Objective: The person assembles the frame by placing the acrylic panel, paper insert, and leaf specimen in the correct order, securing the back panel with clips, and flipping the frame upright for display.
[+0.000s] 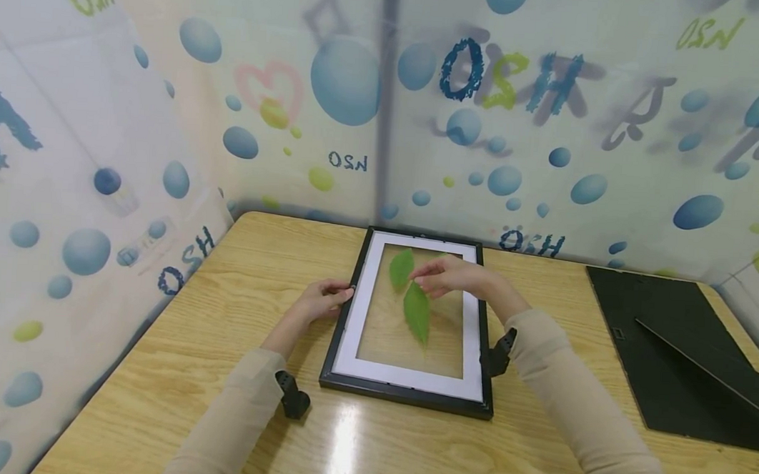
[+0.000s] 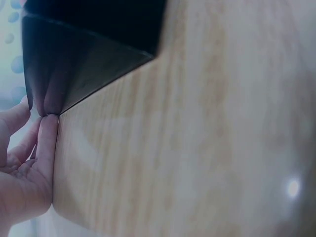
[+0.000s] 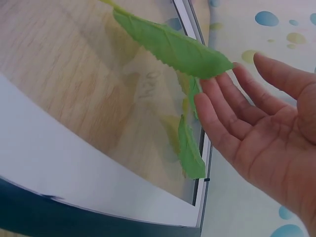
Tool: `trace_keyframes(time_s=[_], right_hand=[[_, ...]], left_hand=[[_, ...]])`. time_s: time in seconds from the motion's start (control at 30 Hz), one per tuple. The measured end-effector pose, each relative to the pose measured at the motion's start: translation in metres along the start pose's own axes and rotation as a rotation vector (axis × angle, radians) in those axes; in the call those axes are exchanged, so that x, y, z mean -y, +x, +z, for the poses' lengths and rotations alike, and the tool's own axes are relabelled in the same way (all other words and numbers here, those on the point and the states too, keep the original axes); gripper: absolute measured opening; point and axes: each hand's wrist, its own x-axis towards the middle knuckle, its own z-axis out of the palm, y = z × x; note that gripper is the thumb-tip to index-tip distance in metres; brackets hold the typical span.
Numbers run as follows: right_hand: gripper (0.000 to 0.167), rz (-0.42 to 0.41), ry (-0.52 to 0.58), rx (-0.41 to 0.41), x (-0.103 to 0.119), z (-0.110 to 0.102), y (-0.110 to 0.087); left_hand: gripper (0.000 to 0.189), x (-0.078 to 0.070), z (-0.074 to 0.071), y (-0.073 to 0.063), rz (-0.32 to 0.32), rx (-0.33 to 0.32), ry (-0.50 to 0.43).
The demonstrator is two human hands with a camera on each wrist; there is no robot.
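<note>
A black picture frame [image 1: 406, 401] with a white mat border [image 1: 351, 321] lies on the table, clear glass or plastic in its opening. My left hand [image 1: 322, 298] holds its left edge, thumb at the upper side and fingers against the outer side in the left wrist view. My right hand [image 1: 450, 275] is over the opening and pinches a green leaf [image 3: 170, 44] by one end, the stem pointing away. Another green leaf [image 1: 401, 268] lies on the pane near the top left. In the right wrist view, more green shows behind the fingertips, partly hidden.
On the right of the wooden table [image 1: 234, 308] lies a black backing board [image 1: 676, 353] with its stand flap [image 1: 714, 365] raised. A printed curtain [image 1: 283, 117] with bubbles and letters hangs behind the table and along its left side.
</note>
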Motion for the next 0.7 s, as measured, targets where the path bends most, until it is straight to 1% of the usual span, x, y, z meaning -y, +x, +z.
trace_keyframes(time_s=[0.2,0.33,0.53,0.7], right_hand=[[0.045,0.000,0.008,0.001,0.0023,-0.0012,-0.0031],[0.046,0.013,0.017,-0.007,0.0026,-0.0018,-0.0041],[0.047,0.001,0.012,-0.007,-0.0004,-0.0028,-0.0061],[0.049,0.007,0.009,-0.013,-0.0043,-0.0029,-0.0080]], left_hand=[[0.044,-0.0011,0.0002,0.0017,0.005,0.000,0.005],[0.044,-0.0015,0.0001,0.0024,0.005,-0.001,0.008],[0.044,-0.0007,0.0005,0.0021,0.002,-0.004,0.003],[0.044,-0.0001,0.0008,0.0008,0.001,-0.010,0.002]])
